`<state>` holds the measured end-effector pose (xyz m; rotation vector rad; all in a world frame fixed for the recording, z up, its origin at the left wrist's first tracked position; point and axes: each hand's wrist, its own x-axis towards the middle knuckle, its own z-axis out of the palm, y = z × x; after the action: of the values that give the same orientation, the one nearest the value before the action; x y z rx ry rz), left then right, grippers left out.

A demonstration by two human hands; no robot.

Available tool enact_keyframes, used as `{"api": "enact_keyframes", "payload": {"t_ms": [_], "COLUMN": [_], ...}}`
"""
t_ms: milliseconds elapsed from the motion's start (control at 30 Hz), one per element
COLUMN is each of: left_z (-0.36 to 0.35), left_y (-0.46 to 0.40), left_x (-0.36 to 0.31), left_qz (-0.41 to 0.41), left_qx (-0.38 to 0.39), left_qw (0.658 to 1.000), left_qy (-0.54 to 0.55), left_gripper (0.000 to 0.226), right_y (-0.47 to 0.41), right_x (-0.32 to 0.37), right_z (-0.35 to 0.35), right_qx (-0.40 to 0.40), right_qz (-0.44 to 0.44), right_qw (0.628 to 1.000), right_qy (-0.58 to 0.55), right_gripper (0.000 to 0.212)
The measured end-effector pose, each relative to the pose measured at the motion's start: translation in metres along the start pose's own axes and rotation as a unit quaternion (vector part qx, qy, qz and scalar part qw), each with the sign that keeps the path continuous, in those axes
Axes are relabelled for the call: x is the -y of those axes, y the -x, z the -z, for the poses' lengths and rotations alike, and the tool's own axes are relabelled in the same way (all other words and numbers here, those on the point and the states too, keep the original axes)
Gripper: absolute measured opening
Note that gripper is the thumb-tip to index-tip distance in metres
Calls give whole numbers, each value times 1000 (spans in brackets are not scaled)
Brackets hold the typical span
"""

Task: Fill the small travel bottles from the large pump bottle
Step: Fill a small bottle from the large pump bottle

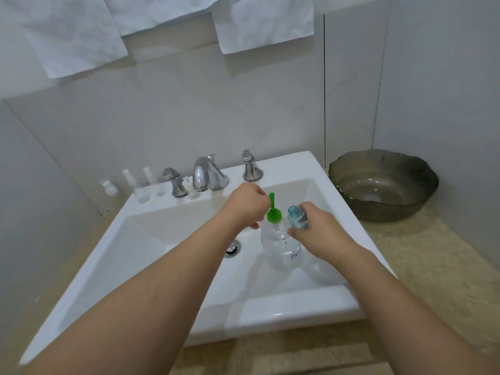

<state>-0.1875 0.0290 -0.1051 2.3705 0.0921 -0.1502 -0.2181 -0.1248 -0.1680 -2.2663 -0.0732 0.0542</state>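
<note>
A large clear plastic pump bottle with a green pump head [278, 239] is standing in the white square ceramic sink [151, 239], the left hand [247, 205] curling around its green nozzle. Just beside it, the right hand [319, 228] is gripping a small clear travel bottle with a pale blue neck [296, 216]. More small clear travel bottles [143, 185] are lining the sink's back ledge near the chrome faucet [207, 173].
</note>
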Motion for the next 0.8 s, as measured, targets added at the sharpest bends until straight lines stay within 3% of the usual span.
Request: {"api": "enact_keyframes", "payload": {"t_ms": [167,300,433,633,800], "left_z": [-6,-4,9,18,8], "left_y": [-14,-26,-32,-29,-30], "left_x": [-9,0,13,27,14], "left_qz": [-16,-30,-80,-64,20], "left_qx": [-18,-4,25,66,74], "left_qw": [998,997,991,996,982], "left_qy": [-58,-65,-108,6,174], "left_gripper": [27,4,17,33,45], "right_y": [-8,-12,-11,-9,-12], "right_x": [-5,-6,-5,-4,1], "right_z": [-6,-8,-8,-10,-10], "right_qx": [-23,-30,-28,-6,-15], "right_qz": [9,3,3,35,20], "right_qw": [1000,1000,1000,999,999], "right_qy": [-15,-9,-9,-3,-33], "right_gripper": [38,40,42,48,51]}}
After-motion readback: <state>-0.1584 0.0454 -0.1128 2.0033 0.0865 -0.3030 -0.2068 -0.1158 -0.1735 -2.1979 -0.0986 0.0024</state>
